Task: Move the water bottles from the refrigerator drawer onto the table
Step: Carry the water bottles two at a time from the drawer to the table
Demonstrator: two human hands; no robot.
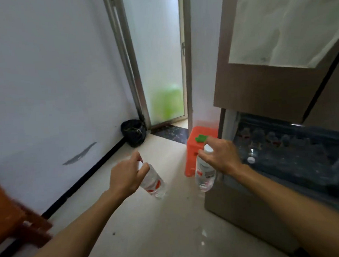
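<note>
Left hand: the left hand [126,177] is closed round the neck of a clear water bottle [153,184]; fingers wrap just below the white cap, and the body hangs down and to the right of the palm, tilted, over the floor [145,226]

Right hand: the right hand [218,157] grips a second water bottle [204,175] at its top (white cap showing between thumb and fingers); this one hangs nearly upright below the hand, just beside the front left corner of the refrigerator drawer [246,208]

Bottles held: both carry red and white labels; neither touches the floor or the drawer

Drawer: pulled open at the right, under the brown refrigerator door [260,81]; a row of further bottles [272,137] stands along its back, blurred and dim; one white cap [251,160] shows nearer the front; the exact count cannot be told

Stool: an orange plastic stool [196,146] stands beyond the right hand, with something green [201,138] on top

Corner: a black bin [134,132] sits by the frosted glass door [160,70]

Lower left: a red-brown piece of furniture [15,218], blurred
</note>
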